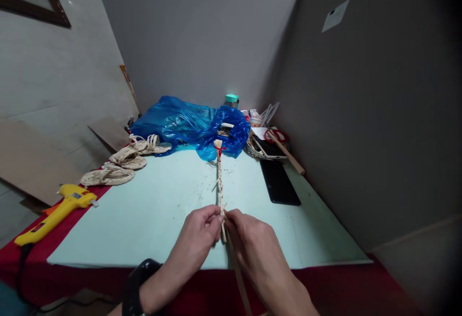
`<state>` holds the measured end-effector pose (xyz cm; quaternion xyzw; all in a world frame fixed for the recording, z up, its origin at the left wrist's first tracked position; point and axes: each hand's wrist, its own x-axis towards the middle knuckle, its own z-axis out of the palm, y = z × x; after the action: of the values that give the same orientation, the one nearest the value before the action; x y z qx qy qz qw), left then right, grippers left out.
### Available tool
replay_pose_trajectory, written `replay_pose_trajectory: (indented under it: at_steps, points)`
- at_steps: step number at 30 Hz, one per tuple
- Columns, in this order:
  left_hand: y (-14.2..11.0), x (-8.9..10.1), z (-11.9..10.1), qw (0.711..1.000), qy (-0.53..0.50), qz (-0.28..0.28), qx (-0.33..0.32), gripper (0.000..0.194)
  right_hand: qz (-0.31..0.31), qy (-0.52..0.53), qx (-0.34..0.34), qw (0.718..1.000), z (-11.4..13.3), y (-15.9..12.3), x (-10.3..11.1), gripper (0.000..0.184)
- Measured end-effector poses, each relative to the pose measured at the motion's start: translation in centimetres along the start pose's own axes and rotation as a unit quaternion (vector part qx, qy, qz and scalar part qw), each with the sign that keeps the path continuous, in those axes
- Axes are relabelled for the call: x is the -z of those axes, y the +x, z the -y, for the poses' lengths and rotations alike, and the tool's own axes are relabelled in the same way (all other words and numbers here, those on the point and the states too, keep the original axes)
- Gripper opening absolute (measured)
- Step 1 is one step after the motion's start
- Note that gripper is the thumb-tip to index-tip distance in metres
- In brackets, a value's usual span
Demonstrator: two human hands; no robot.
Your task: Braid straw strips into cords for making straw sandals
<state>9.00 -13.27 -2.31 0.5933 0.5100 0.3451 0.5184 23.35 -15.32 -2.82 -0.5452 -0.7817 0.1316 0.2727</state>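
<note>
A pale straw braid (221,181) stretches away from me along the middle of the board, its far end tied with a red string (219,150). My left hand (202,232) pinches the near end of the braid between thumb and fingers. Right beside it, my right hand (252,239) is closed on the braid's strands from the other side. One long loose strand (236,270) hangs from between the hands over the near edge. Short strand ends stick out along the braid. The fingertips partly hide the point where the strands cross.
Several woven straw sandals (108,175) lie at the left, behind a yellow glue gun (59,212). A blue plastic bag (180,121) spreads across the back, near a green-lidded bottle (231,99). A black tablet (279,183) and red-handled scissors (276,136) are at the right. Walls enclose the back and right.
</note>
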Motion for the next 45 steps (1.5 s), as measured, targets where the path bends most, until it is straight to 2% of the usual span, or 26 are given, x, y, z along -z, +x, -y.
replay_pose_trajectory:
  at_steps: [3, 6, 8, 11, 14, 17, 18, 20, 22, 24, 27, 32, 36, 40, 43, 45]
  points:
    - [-0.2, -0.3, 0.1, 0.999, 0.033, -0.031, -0.014, 0.023, -0.101, -0.137, 0.065, 0.983, 0.6, -0.6, -0.4, 0.018]
    - [-0.3, -0.5, 0.5, 0.998, 0.039, -0.054, -0.021, 0.022, -0.189, -0.182, 0.099, 0.960, 1.4, -0.9, -1.3, 0.023]
    - [-0.3, -0.5, 0.5, 0.998, 0.025, -0.055, -0.020, 0.022, -0.226, -0.196, 0.102, 0.949, 1.8, -1.0, -2.0, 0.025]
    - [-0.2, -0.2, 0.4, 0.999, -0.009, -0.035, -0.014, 0.023, -0.243, -0.195, 0.119, 0.943, 2.2, -1.1, -2.8, 0.027]
    - [-0.2, 0.2, 0.2, 0.998, -0.054, -0.010, -0.018, 0.024, -0.222, -0.198, 0.162, 0.941, 2.2, -1.5, -2.9, 0.032]
    - [-0.3, 0.6, 0.3, 0.993, -0.119, 0.026, 0.004, 0.022, -0.165, -0.089, 0.179, 0.966, 2.0, -2.0, -1.8, 0.026]
    - [-0.3, 0.7, 0.4, 0.990, -0.133, 0.035, 0.016, 0.021, -0.145, -0.031, 0.160, 0.976, 1.9, -2.0, -1.2, 0.023]
    - [-0.4, 0.8, 0.4, 0.988, -0.148, 0.043, 0.028, 0.019, -0.118, 0.070, 0.079, 0.987, 1.6, -1.7, 0.1, 0.018]
    - [-0.6, 0.9, 0.4, 0.986, -0.156, 0.041, 0.026, 0.016, -0.091, 0.138, -0.015, 0.986, 1.4, -1.0, 1.0, 0.019]
    - [-0.7, 0.9, 0.4, 0.984, -0.172, 0.041, 0.027, 0.014, -0.029, 0.199, -0.068, 0.977, 1.4, -0.1, 1.4, 0.025]
    - [-0.8, 1.0, 0.3, 0.978, -0.201, 0.055, 0.025, 0.013, 0.065, 0.247, -0.062, 0.965, 1.5, 1.3, 1.0, 0.028]
    - [-1.0, 1.4, 0.0, 0.966, -0.239, 0.101, -0.012, 0.009, 0.104, 0.229, -0.043, 0.967, 0.8, 2.4, 0.4, 0.028]
    - [-1.3, 1.7, -0.1, 0.982, -0.167, 0.088, -0.006, 0.013, 0.132, 0.261, -0.013, 0.956, 0.3, 2.5, 0.6, 0.033]
    - [-1.7, 2.1, -0.1, 0.999, 0.022, 0.037, -0.030, 0.007, 0.125, 0.287, -0.048, 0.948, 0.4, 2.3, 0.3, 0.035]
    - [-2.5, 2.0, 0.1, 0.978, 0.194, -0.018, -0.070, 0.016, 0.070, 0.281, -0.082, 0.954, 0.6, 2.0, -0.4, 0.033]
    - [-3.3, 1.7, 0.5, 0.936, 0.313, -0.085, -0.135, 0.021, 0.047, 0.290, -0.100, 0.951, 0.8, 1.8, -0.9, 0.033]
